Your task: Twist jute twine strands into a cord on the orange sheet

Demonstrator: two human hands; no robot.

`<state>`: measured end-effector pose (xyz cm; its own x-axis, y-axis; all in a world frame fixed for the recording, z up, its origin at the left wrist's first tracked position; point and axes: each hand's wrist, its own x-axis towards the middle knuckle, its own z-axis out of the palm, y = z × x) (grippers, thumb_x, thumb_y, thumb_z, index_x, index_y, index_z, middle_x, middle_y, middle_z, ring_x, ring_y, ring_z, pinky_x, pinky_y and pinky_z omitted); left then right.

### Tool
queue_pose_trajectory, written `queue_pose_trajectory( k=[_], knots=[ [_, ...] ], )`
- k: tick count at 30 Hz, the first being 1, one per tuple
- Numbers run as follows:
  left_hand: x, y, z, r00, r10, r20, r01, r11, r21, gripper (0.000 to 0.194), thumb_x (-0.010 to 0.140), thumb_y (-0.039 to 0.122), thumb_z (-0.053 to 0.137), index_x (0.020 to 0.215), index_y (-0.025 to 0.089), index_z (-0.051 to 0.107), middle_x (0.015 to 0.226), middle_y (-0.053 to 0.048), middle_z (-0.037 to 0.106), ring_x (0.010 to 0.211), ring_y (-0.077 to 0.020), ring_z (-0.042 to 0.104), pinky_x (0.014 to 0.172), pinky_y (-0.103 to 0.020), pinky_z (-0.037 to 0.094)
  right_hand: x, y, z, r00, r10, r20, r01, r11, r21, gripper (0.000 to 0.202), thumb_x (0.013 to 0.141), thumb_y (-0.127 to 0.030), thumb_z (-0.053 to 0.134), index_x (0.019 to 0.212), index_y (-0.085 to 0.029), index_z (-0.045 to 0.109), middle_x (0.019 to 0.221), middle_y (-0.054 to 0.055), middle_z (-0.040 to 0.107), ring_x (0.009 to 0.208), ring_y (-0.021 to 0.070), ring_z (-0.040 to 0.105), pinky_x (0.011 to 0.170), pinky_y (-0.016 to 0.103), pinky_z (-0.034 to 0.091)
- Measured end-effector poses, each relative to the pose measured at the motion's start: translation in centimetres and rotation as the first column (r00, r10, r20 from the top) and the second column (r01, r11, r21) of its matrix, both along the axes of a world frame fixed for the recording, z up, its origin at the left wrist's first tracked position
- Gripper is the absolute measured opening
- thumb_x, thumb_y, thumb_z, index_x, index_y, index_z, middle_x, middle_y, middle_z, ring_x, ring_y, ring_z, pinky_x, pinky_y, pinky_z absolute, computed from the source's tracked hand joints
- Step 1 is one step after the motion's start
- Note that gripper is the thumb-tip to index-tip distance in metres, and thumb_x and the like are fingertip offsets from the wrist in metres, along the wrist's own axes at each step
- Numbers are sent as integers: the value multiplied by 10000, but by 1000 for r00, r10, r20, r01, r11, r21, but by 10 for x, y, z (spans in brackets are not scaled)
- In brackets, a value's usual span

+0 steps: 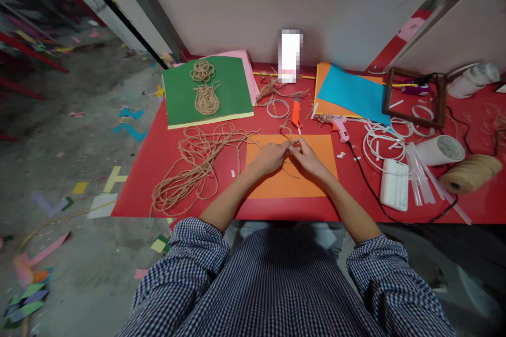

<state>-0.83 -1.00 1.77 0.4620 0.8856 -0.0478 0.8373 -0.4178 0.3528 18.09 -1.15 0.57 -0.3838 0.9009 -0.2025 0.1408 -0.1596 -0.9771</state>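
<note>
Above the far part of the orange sheet (276,187), on the red table (136,200), my left hand (271,158) and my right hand (307,159) meet with fingertips nearly together, closed in a pinch on a piece of twine (291,137). It sits right between them, so neither hand is nearer. Its long axis points away from me: a curling part reaches past the sheet's far edge towards the orange cutter (296,114), and thin ends trail back towards me over the sheet. My fingers hide the middle, so I cannot tell whether there is a knot in it. The loose heap of twine (215,148) lies to my left, apart from the pinch; the pink glue gun (342,129) rests beyond my right hand, its nozzle pointing left
</note>
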Motion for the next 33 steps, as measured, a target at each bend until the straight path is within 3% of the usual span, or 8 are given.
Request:
queue_pose_trajectory(
  k=[6,15,18,22,25,27,30,33],
  knots=[
    [0,1,0,999,15,31,-15,1000,-11,290,1056,319,432,1249,188,604,977,-180,771,857,-310,728,761,-360,460,6,4,3,981,-60,184,15,971,239,340,989,-527,590,882,-208,642,819,9,654,770,167,562,713,271,416],
    [-3,2,7,996,-4,92,8,999,-37,253,1038,264,423,1158,197,635,983,-158,767,876,-293,711,761,-349,445,8,5,11,997,52,-51,-49,998,50,367,932,-555,680,928,-189,716,930,62,738,886,204,677,830,312,522],
    [-3,2,5,994,-14,108,19,999,-44,281,1056,301,400,1150,191,640,974,-163,762,859,-291,702,755,-351,437,10,7,12,997,71,-17,-69,992,102,366,942,-548,672,937,-186,723,905,57,732,807,189,651,773,300,497],
    [-4,5,1,980,70,184,-63,997,-45,342,1090,363,341,1138,190,633,928,-140,745,806,-264,678,750,-351,425,13,6,16,972,-15,235,-59,950,307,325,982,-498,621,905,-203,731,708,7,628,624,159,492,615,274,339],
    [-6,9,-1,901,246,357,-244,968,-53,373,1102,375,289,1143,196,613,853,-89,702,764,-222,637,749,-338,424,13,4,19,898,-119,424,-109,874,475,285,1023,-428,566,927,-216,730,668,9,599,599,169,462,628,296,291],
    [-6,10,-3,810,313,497,-272,950,-156,299,1077,368,360,1134,202,602,752,-35,636,696,-188,584,713,-315,421,11,3,18,849,-191,493,-136,822,553,292,1045,-412,533,970,-215,735,710,38,635,636,189,502,667,311,307],
    [1,6,-8,658,368,657,-44,890,-455,255,1019,365,478,1214,218,552,581,68,447,522,-137,428,597,-268,381,8,0,14,816,-292,498,-105,774,625,321,1054,-420,512,997,-206,745,772,91,675,729,231,553,728,331,342],
    [9,-1,-12,559,402,725,161,805,-570,335,1013,374,475,1313,224,486,542,110,357,457,-116,346,537,-243,347,3,-3,10,844,-326,426,-8,787,617,336,1039,-465,534,983,-217,754,791,101,680,774,248,565,750,337,366]
  ],
)
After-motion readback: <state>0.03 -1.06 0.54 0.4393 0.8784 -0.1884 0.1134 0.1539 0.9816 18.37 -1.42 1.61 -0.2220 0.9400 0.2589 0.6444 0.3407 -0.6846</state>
